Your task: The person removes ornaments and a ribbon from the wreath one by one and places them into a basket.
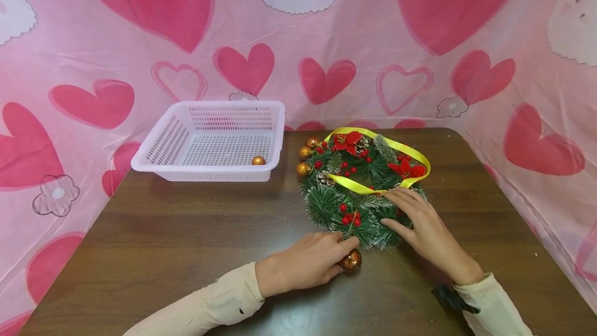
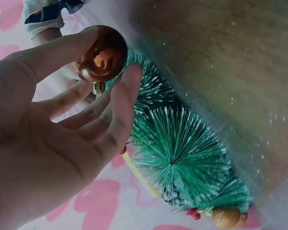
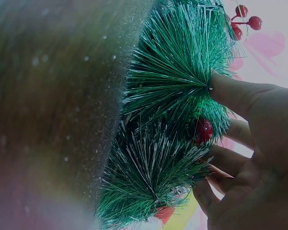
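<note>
My left hand (image 1: 305, 261) pinches a shiny copper-brown Christmas bauble (image 1: 352, 261) just in front of the wreath's near edge. In the left wrist view the bauble (image 2: 103, 53) sits between thumb and fingers, its gold cap downward in that picture. A green Christmas wreath (image 1: 323, 206) with frosted tips, red berries, pinecones and red flowers lies on the table. My right hand (image 1: 426, 229) rests on its near right side, thumb apart from the extended fingers. In the right wrist view the thumb and fingertips touch the green bristles (image 3: 173, 72). A yellow ribbon (image 1: 396, 145) loops over the wreath.
At the back left stands a white plastic basket (image 1: 205, 174) with one gold bauble (image 1: 258, 161) inside. Several gold and copper baubles (image 1: 303, 170) hang at the wreath's left edge. The brown table (image 1: 186, 222) meets a pink heart-print cloth (image 1: 317, 25) behind.
</note>
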`<control>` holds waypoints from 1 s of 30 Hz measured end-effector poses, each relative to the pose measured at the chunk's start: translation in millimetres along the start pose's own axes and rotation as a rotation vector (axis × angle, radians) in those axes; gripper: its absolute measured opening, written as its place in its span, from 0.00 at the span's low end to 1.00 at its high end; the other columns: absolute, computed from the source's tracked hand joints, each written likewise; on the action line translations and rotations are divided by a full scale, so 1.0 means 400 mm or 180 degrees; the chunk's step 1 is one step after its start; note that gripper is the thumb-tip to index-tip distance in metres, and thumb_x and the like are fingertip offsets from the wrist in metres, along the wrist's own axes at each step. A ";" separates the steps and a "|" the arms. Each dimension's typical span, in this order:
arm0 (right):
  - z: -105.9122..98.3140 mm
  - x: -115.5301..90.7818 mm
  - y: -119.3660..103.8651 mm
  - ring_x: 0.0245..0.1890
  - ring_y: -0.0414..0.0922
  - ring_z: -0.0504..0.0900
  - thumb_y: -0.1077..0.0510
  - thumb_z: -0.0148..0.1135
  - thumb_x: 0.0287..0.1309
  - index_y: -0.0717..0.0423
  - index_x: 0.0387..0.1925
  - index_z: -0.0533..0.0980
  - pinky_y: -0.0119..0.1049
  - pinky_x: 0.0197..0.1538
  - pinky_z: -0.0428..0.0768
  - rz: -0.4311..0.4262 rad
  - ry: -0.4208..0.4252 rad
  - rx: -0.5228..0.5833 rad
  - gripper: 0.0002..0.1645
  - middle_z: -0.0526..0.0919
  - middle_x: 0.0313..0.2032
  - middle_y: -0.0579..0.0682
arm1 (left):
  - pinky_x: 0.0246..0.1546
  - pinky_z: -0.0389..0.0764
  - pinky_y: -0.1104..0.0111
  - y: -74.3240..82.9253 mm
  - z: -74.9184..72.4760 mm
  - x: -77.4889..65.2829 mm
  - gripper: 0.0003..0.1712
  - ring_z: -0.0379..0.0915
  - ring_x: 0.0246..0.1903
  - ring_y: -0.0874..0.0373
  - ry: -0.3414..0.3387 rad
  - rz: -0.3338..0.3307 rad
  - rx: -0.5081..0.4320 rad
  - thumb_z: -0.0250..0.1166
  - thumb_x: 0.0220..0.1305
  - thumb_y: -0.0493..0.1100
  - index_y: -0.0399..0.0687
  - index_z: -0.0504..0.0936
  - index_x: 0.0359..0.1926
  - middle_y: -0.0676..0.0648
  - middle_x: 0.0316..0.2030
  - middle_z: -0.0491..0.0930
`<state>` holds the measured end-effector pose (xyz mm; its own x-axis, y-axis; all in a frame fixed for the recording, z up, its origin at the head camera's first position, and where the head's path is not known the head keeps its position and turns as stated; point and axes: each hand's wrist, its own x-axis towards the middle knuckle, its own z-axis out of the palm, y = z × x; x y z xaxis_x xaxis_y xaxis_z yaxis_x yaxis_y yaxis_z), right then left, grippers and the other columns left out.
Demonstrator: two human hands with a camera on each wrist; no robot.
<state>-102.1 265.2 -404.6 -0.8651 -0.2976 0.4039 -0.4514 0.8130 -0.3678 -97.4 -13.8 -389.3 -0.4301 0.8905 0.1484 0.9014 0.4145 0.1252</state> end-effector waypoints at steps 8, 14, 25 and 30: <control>-0.002 0.003 -0.001 0.67 0.61 0.65 0.54 0.75 0.53 0.57 0.64 0.74 0.72 0.60 0.62 0.0001 -0.0003 0.0014 0.36 0.75 0.62 0.61 | 0.33 0.78 0.69 0.005 -0.001 0.007 0.25 0.74 0.33 0.62 0.0314 0.0142 0.0300 0.72 0.59 0.54 0.51 0.75 0.52 0.54 0.36 0.73; -0.004 0.003 0.001 0.67 0.61 0.65 0.54 0.75 0.54 0.57 0.64 0.74 0.71 0.61 0.62 0.0007 -0.0010 0.0009 0.36 0.75 0.62 0.62 | 0.40 0.77 0.68 0.007 -0.003 0.013 0.28 0.74 0.38 0.62 0.0422 0.0216 0.0335 0.69 0.61 0.57 0.50 0.74 0.56 0.55 0.40 0.74; -0.004 0.001 0.005 0.67 0.61 0.64 0.53 0.75 0.53 0.57 0.64 0.74 0.71 0.62 0.61 0.0011 -0.0014 0.0034 0.37 0.75 0.62 0.61 | 0.39 0.77 0.68 0.001 -0.003 0.025 0.30 0.77 0.39 0.61 0.0460 0.0231 0.0486 0.66 0.64 0.60 0.49 0.73 0.59 0.53 0.44 0.79; 0.002 0.001 0.004 0.67 0.61 0.64 0.53 0.75 0.53 0.56 0.64 0.74 0.72 0.61 0.61 0.0001 -0.0024 0.0037 0.37 0.75 0.63 0.61 | 0.38 0.78 0.68 0.004 -0.001 0.029 0.29 0.77 0.36 0.62 0.0462 0.0219 0.0506 0.65 0.64 0.61 0.50 0.73 0.58 0.54 0.40 0.79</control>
<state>-103.4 265.9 -405.8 -0.8668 -0.3010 0.3975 -0.4535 0.8073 -0.3776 -101.2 -2.9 -386.9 -0.3597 0.8861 0.2923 0.9204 0.3884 -0.0445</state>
